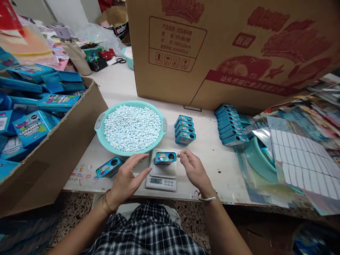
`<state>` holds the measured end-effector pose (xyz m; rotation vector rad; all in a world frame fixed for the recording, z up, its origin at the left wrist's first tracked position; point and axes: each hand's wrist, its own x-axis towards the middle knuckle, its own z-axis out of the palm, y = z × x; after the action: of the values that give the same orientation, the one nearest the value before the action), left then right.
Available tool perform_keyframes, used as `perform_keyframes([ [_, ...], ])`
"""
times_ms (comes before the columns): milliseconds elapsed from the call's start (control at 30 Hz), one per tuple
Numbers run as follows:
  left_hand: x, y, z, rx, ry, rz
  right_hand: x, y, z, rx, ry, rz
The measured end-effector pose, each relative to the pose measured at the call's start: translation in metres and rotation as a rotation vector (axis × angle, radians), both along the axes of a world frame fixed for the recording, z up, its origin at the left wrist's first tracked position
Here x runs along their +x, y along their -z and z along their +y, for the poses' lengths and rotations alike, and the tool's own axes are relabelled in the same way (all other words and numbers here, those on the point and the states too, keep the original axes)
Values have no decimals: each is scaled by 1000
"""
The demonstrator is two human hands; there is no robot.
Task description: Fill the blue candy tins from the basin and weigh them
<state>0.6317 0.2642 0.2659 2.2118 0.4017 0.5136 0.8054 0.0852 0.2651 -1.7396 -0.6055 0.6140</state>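
Observation:
A blue candy tin (165,158) stands on a small white digital scale (161,182), its round top hole dark and a pale candy lying on its top. Left of the scale, my left hand (126,179) is open, thumb and fingers apart and holding nothing. Close to the tin's right end, my right hand (193,169) is pinched, with a small pale piece like a candy at the fingertips. Behind the scale sits a turquoise basin (98,136) full of pale blue and white candies. Another blue tin (108,168) leans beside my left hand.
A short row of tins (185,136) stands right of the basin, and a longer row (230,125) farther right. On the left, a cardboard box (61,141) holds many tins. A large carton (170,78) blocks the back. Printed sheets (305,159) cover a bowl at right.

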Motion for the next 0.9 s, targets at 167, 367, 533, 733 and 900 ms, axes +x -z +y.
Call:
perform_keyframes([
  [167, -1, 6, -4, -39, 31, 20, -2, -10, 10, -135, -92, -328],
  [367, -1, 9, -4, -28, 30, 6, -4, -12, 16, -186, -78, -453],
  [533, 5, -1, 3, 65, 39, -41, 17, -15, -8, 114, 77, 102],
  [733, 12, -18, 15, 289, 42, -61, 23, 21, -62, 600, 408, 766],
  [900, 34, -22, 15, 392, 186, 69, 15, 51, -86, 662, 452, 941],
])
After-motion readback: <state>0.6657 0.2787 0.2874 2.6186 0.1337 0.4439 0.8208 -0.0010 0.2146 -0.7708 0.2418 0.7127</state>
